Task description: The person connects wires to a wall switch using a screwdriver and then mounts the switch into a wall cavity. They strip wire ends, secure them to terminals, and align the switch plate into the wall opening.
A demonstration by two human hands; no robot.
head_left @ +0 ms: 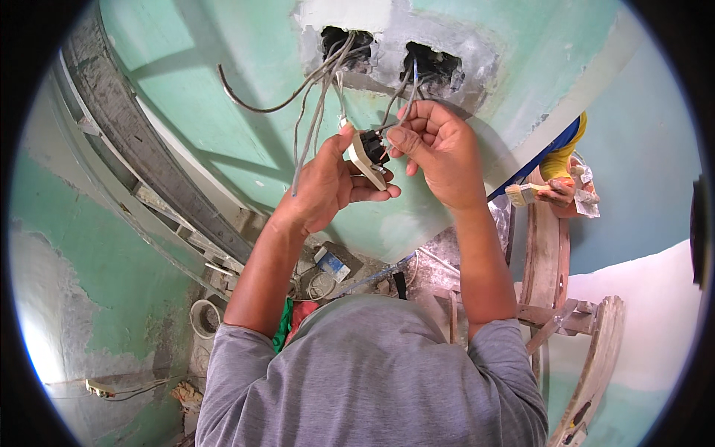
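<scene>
My left hand (319, 180) grips a cream electrical wall plate (363, 159) by its edges, tilted so that the black modules (375, 147) on its back face right. My right hand (445, 158) pinches a thin grey wire (408, 104) between thumb and forefinger, close beside those modules. That wire comes down from the right-hand wall hole (433, 68). Whether its end sits inside a module is hidden by my fingers. From the left-hand wall hole (348, 49) several grey wires (322, 77) hang past my left hand, and one thicker dark cable (249, 108) curves off leftward.
At right, a co-worker's hand (558, 194) in a yellow sleeve holds a paintbrush (523, 195). Wooden framework (600, 350) stands at my lower right. On the floor lie a blue-and-white box (331, 264) and a round pale container (205, 319). A long curved frame (134, 127) runs along the left.
</scene>
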